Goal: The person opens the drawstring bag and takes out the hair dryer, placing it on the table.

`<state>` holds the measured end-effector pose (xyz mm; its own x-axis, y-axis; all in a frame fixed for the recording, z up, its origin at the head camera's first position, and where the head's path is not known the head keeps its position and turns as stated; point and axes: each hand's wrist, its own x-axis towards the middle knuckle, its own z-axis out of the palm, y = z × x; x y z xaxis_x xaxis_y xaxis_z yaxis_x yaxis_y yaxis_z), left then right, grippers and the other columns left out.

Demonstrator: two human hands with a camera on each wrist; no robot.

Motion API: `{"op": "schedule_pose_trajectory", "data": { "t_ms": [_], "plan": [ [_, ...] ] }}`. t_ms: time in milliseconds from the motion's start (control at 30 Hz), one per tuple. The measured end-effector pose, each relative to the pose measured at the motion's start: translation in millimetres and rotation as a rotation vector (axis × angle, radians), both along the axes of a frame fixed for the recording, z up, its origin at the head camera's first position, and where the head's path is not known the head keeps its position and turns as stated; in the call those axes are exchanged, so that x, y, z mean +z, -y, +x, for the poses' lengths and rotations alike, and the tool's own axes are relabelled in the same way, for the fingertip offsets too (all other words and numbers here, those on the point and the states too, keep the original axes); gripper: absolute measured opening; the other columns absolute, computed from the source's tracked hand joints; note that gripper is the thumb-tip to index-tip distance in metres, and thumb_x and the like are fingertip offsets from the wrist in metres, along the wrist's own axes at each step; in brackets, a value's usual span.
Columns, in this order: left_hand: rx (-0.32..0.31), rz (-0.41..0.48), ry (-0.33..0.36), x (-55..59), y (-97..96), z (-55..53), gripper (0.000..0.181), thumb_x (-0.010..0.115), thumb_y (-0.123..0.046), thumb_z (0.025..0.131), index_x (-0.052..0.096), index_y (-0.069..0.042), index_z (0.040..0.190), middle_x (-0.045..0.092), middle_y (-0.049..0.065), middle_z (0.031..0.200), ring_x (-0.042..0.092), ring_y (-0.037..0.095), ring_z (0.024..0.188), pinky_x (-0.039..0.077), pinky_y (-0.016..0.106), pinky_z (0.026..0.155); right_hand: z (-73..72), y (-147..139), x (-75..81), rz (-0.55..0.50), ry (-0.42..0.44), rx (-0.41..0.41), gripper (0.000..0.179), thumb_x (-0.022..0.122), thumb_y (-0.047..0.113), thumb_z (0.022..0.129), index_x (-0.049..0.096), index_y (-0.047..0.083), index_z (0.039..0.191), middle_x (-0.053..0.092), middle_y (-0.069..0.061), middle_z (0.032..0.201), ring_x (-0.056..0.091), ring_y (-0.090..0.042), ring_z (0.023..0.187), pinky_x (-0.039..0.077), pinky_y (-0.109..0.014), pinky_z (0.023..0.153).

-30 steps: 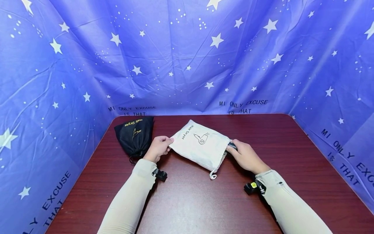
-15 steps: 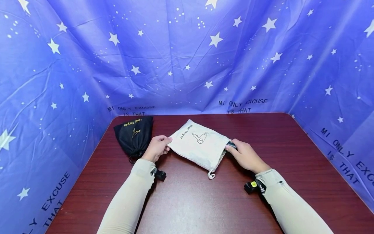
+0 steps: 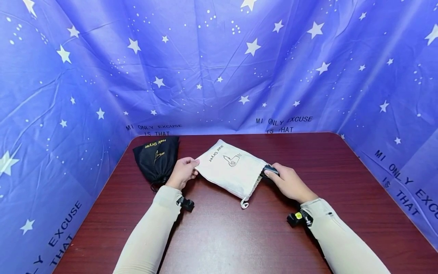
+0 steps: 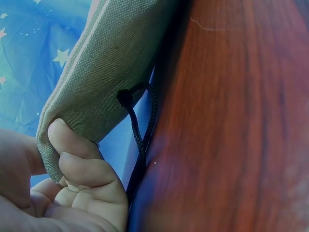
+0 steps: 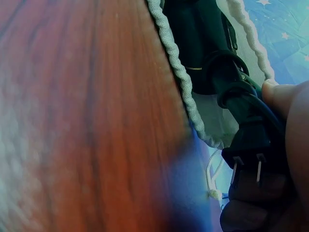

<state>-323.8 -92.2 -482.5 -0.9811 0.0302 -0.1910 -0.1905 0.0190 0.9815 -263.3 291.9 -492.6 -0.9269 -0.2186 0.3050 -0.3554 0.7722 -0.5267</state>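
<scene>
A white drawstring bag (image 3: 236, 179) printed "Hair Dryer" stretches between the hands, mouth facing right. My left hand (image 3: 184, 173) pinches its far-left corner between thumb and fingers; the left wrist view shows the cloth (image 4: 101, 72) folded in that grip. At the mouth, my right hand (image 3: 291, 183) grips a black hair dryer (image 3: 269, 169) by its end, with the cord wrapped round it. In the right wrist view the dryer's body (image 5: 195, 43) lies inside the gathered rim (image 5: 176, 63), and a two-prong plug (image 5: 251, 142) shows by the fingers. The bag hides the rest of the dryer.
A black drawstring bag (image 3: 158, 160) with gold "Hair Dryer" lettering lies on the dark red table (image 3: 222, 236), just left of my left hand. A black cord loop (image 4: 137, 123) hangs near the fingers in the left wrist view. Blue starry curtains (image 3: 205, 68) surround the table.
The white bag and my left hand have shifted slightly left. More of the black dryer shows between the bag's mouth and my right hand, which stays nearly in place.
</scene>
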Motion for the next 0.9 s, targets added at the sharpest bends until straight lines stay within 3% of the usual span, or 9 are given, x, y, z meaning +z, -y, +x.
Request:
{"op": "schedule_pose_trajectory", "data": {
  "t_ms": [367, 900],
  "plan": [
    [0.016, -0.004, 0.002, 2.9, 0.0, 1.5, 0.019, 0.062, -0.015, 0.103, 0.060, -0.006, 0.086, 0.060, -0.001, 0.072, 0.055, 0.009, 0.057, 0.043, 0.021, 0.053, -0.9, -2.8, 2.8, -0.012, 0.021, 0.010, 0.023, 0.057, 0.037, 0.107, 0.060, 0.017, 0.095, 0.051, 0.003, 0.074, 0.051, -0.017, 0.073, 0.041, -0.032, 0.068],
    [0.031, 0.035, 0.025, -1.9, 3.4, -2.9, 0.019, 0.064, -0.014, 0.103, 0.059, -0.006, 0.086, 0.060, 0.000, 0.072, 0.056, 0.009, 0.056, 0.044, 0.022, 0.053, -0.9, -7.9, 2.7, -0.037, 0.032, -0.001, 0.024, 0.058, 0.038, 0.106, 0.060, 0.018, 0.093, 0.050, 0.003, 0.073, 0.051, -0.016, 0.071, 0.040, -0.030, 0.067]
  ]
}}
